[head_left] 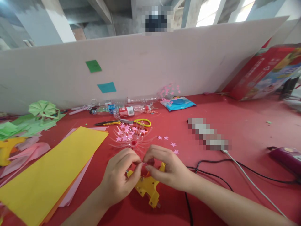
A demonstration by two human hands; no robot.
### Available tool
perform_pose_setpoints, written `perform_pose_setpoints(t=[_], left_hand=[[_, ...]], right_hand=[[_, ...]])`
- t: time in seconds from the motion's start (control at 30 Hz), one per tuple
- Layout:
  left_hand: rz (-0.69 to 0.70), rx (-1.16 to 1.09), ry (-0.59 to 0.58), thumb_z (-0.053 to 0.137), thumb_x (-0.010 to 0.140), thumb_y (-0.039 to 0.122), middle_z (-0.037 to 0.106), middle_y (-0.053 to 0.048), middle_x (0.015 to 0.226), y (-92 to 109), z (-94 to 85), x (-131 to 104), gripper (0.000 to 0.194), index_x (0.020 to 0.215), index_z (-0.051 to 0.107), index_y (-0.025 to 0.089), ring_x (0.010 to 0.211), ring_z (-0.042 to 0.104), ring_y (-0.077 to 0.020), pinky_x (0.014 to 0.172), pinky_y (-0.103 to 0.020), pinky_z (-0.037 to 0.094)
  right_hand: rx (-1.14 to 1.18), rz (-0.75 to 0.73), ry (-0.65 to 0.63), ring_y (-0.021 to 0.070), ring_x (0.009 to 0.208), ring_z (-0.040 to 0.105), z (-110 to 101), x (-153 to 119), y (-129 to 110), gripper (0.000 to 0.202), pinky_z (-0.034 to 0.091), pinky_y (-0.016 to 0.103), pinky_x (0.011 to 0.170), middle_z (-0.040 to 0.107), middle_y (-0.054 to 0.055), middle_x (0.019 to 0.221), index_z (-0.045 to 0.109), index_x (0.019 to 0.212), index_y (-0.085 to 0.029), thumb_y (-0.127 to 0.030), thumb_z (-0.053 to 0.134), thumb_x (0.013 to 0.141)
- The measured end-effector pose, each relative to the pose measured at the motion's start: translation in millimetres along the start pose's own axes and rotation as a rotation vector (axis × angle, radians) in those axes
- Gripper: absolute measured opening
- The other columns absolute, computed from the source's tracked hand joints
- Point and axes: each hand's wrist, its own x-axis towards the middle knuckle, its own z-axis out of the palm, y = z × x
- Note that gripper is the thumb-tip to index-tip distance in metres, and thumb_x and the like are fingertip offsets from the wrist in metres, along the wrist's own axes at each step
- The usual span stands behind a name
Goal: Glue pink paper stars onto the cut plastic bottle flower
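Observation:
My left hand (121, 175) and my right hand (166, 166) meet fingertip to fingertip, both in a pinch. A small pink piece (144, 163) shows between them, mostly hidden by the fingers. Below the hands lies a yellow hot glue gun (149, 188) on the red table, partly covered by them. Just beyond stands a cut clear plastic bottle piece (134, 142), its strips fanned outward, with several pink paper stars (127, 128) on it. Several loose pink stars (173, 144) lie to the right of it.
Yellow paper sheets (61, 169) lie at left, near green folded paper (43, 110). Behind are yellow-handled scissors (142, 122), a utility knife (108, 123), plastic bottles (127, 111) and a blue wipes pack (180, 103). Cables (211, 161) cross the right side. A white partition (141, 62) borders the back.

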Motion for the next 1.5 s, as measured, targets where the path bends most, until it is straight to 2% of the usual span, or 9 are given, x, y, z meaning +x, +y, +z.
perform_pose_setpoints(t=[0.23, 0.37, 0.5, 0.63, 0.9, 0.97, 1.07, 1.23, 1.5], left_hand=[[-0.018, 0.003, -0.029, 0.053, 0.086, 0.012, 0.05, 0.002, 0.064, 2, 0.3, 0, 0.015, 0.074, 0.048, 0.02, 0.059, 0.048, -0.0108, 0.057, -0.022, 0.04], [-0.009, -0.036, -0.108, 0.051, 0.088, 0.015, 0.05, 0.003, 0.062, 3, 2.2, 0, 0.016, 0.073, 0.047, 0.02, 0.057, 0.048, -0.0102, 0.054, -0.022, 0.038], [-0.015, -0.039, -0.068, 0.045, 0.089, 0.012, 0.047, 0.003, 0.063, 2, 2.8, -1, 0.018, 0.073, 0.044, 0.02, 0.057, 0.046, -0.0106, 0.054, -0.023, 0.037], [-0.011, -0.017, -0.083, 0.044, 0.087, 0.008, 0.045, 0.003, 0.062, 0, 2.2, -2, 0.019, 0.072, 0.043, 0.02, 0.056, 0.043, -0.0099, 0.053, -0.022, 0.035], [-0.009, -0.043, -0.071, 0.047, 0.086, 0.007, 0.043, 0.004, 0.062, 2, 4.2, -4, 0.018, 0.073, 0.044, 0.019, 0.056, 0.041, -0.0086, 0.054, -0.021, 0.034], [0.007, -0.054, -0.037, 0.047, 0.086, 0.006, 0.043, 0.004, 0.063, 2, 0.9, -4, 0.017, 0.075, 0.045, 0.019, 0.057, 0.042, -0.0087, 0.054, -0.021, 0.035], [-0.027, -0.035, 0.062, 0.046, 0.086, 0.005, 0.047, 0.002, 0.068, -3, -9.5, -4, 0.017, 0.078, 0.048, 0.019, 0.061, 0.046, -0.0098, 0.057, -0.022, 0.039], [-0.191, 0.032, 0.372, 0.047, 0.088, 0.01, 0.051, 0.002, 0.069, -24, -26.2, -3, 0.017, 0.074, 0.049, 0.02, 0.063, 0.049, -0.0105, 0.058, -0.022, 0.04], [-0.23, 0.098, 0.383, 0.048, 0.088, 0.016, 0.052, 0.003, 0.066, -35, -24.1, 0, 0.018, 0.071, 0.051, 0.02, 0.061, 0.051, -0.0108, 0.057, -0.023, 0.04]], right_hand=[[-0.376, -0.186, 0.2, 0.0143, 0.064, 0.049, 6, -4, 0, 0.012, 0.04, 0.026, 0.059, 0.057, 0.002, 0.071, 0.054, 0.078, -0.019, -0.01, 0.048, 0.083], [-0.571, -0.304, 0.171, 0.0163, 0.063, 0.048, 8, -6, -2, 0.012, 0.039, 0.03, 0.059, 0.061, 0.005, 0.073, 0.055, 0.084, -0.018, -0.011, 0.045, 0.085], [-0.518, -0.336, 0.125, 0.0179, 0.068, 0.051, 8, -8, -6, 0.014, 0.041, 0.031, 0.061, 0.062, 0.008, 0.078, 0.056, 0.09, -0.016, -0.011, 0.046, 0.082], [-0.361, -0.243, 0.153, 0.0174, 0.074, 0.053, 7, -8, -7, 0.015, 0.044, 0.03, 0.065, 0.063, 0.007, 0.085, 0.056, 0.097, -0.017, -0.013, 0.048, 0.086], [-0.134, -0.119, 0.16, 0.0134, 0.069, 0.051, 9, -5, -6, 0.012, 0.043, 0.024, 0.062, 0.055, 0.003, 0.075, 0.052, 0.077, -0.018, -0.01, 0.048, 0.086], [-0.128, -0.118, 0.103, 0.0133, 0.07, 0.051, 5, -4, -5, 0.011, 0.043, 0.024, 0.063, 0.055, 0.003, 0.076, 0.053, 0.08, -0.017, -0.009, 0.046, 0.084], [-0.306, -0.135, -0.164, 0.0161, 0.074, 0.051, -4, -3, -4, 0.02, 0.042, 0.029, 0.068, 0.059, 0.006, 0.083, 0.057, 0.086, -0.016, -0.005, 0.047, 0.072], [-0.613, -0.074, -0.539, 0.0202, 0.082, 0.051, -13, -3, -4, 0.022, 0.037, 0.034, 0.074, 0.061, 0.006, 0.09, 0.059, 0.087, -0.017, -0.016, 0.056, 0.065], [-0.737, -0.066, -0.643, 0.0216, 0.085, 0.054, -6, -10, -4, 0.021, 0.036, 0.034, 0.072, 0.06, 0.007, 0.093, 0.059, 0.091, -0.016, -0.017, 0.055, 0.07]])
